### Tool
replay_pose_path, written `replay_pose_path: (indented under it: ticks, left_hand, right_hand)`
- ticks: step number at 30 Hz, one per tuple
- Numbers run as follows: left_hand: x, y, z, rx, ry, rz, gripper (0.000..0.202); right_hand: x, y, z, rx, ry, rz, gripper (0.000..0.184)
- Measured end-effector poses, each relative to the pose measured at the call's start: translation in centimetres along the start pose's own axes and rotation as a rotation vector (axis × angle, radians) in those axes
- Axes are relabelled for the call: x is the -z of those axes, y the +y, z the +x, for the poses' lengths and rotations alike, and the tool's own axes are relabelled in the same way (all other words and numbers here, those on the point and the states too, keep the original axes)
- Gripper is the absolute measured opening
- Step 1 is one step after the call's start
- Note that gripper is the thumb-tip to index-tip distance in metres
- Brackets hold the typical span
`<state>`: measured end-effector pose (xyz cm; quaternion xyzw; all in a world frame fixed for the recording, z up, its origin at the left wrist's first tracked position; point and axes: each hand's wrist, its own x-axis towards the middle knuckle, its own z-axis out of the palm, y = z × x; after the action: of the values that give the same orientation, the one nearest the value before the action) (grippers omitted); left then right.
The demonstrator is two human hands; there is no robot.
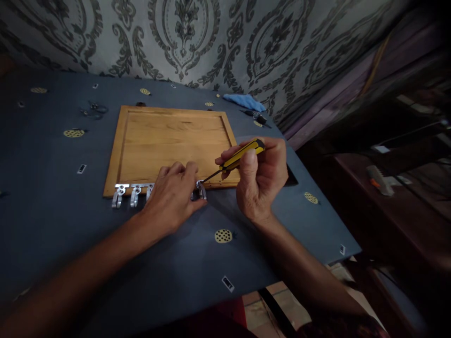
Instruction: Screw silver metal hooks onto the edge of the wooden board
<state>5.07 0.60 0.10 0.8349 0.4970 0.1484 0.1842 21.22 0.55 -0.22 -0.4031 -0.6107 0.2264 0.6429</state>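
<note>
**Inspector:** Position of the work?

**Recorder:** A wooden panel (172, 141) lies flat on the dark blue bench (52, 211). A row of metal hooks (119, 195) sits along its near edge and hangs over onto the bench.

**Inspector:** Right hand?

**Recorder:** The right hand (262, 180) is closed around a yellow and black screwdriver (241, 155). It grips the handle, with the thumb lying along it. The shaft slants down to the left. Its tip meets the rightmost hook (202, 190) at the panel's near edge.

**Inspector:** Left hand?

**Recorder:** The left hand (172, 195) lies palm down across the same edge, fingers bent. It covers part of the row, and its thumb is just beside the rightmost hook. I cannot tell whether the fingertips pinch anything, as they are hidden.

**Inspector:** Other items?

**Recorder:** Three hooks show to the left of that hand. A yellow perforated disc (223, 235) lies on the bench near the wrists. A blue cloth (244, 101) lies at the far side, by the patterned wall (197, 42).
</note>
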Motion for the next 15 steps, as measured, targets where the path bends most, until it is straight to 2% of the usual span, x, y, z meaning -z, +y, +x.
replay_pose_path:
  ticks: [7,15]
  left_hand:
    - [0.39,0.31,0.06,0.027,-0.043,0.011,0.042]
    - [0.25,0.24,0.05,0.018,-0.024,0.024,0.042]
  right_hand:
    - [-0.06,0.40,0.08,0.068,-0.013,0.051,0.009]
    - [0.17,-0.13,0.16,0.045,-0.073,0.009,0.010]
